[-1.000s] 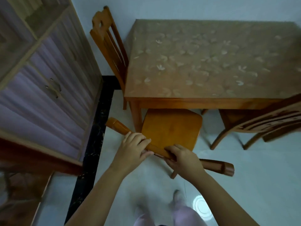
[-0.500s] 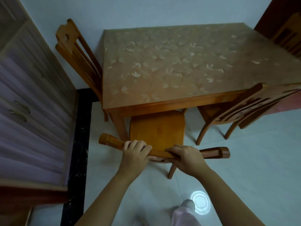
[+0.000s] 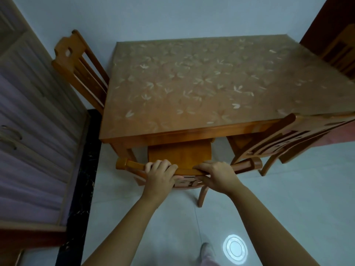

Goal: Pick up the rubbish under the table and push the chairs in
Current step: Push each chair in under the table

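Note:
A wooden table (image 3: 207, 131) with a leaf-patterned top stands against the wall. Right in front of me is a wooden chair (image 3: 180, 154), its seat partly under the table's near edge. My left hand (image 3: 159, 175) grips the left half of its top rail. My right hand (image 3: 217, 175) grips the right half, fingers curled over the rail. A second chair (image 3: 284, 141) stands at the table's near right corner, angled. A third chair (image 3: 80, 70) is tucked in at the left side. No rubbish shows on the visible floor.
A tall cabinet (image 3: 32, 131) with a purple curtain fills the left side. A black floor strip (image 3: 84, 179) runs along its base. Pale tiles (image 3: 288, 208) stretch to the right, with a round light reflection (image 3: 235, 249). My foot (image 3: 206, 248) is at the bottom.
Gripped by both hands, the chair has slid forward and its seat sits further under the table. Its top rail has straightened to run level with the table's near edge.

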`<state>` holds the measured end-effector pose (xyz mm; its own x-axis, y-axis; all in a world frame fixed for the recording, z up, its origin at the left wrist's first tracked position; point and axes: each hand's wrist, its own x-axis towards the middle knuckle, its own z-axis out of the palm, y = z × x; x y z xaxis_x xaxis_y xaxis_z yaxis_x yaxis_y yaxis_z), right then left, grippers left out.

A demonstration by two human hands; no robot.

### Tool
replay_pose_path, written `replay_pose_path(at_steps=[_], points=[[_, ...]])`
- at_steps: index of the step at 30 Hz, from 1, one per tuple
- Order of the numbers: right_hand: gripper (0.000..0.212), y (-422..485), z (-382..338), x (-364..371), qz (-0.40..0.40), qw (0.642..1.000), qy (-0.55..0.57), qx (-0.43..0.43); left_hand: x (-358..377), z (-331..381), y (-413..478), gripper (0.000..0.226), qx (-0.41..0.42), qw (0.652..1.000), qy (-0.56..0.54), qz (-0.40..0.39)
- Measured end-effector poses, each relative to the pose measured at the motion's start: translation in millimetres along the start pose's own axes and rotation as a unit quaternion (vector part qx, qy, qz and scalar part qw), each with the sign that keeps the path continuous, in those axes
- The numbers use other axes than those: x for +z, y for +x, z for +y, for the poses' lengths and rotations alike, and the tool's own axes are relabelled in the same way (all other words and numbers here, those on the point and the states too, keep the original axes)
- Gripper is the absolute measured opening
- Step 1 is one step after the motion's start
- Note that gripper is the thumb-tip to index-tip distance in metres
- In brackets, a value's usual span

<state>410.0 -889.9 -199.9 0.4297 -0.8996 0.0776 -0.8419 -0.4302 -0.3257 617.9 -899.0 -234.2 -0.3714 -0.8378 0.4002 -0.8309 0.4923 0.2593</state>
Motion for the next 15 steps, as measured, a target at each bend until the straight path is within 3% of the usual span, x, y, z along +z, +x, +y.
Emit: replay_pose_path(at_steps=[15], points=[[0.033,50,135,-37,-0.004,0.999,-0.014,-0.053,66,49,105,0.041,-0.071,0.997,0.036,-0.01]])
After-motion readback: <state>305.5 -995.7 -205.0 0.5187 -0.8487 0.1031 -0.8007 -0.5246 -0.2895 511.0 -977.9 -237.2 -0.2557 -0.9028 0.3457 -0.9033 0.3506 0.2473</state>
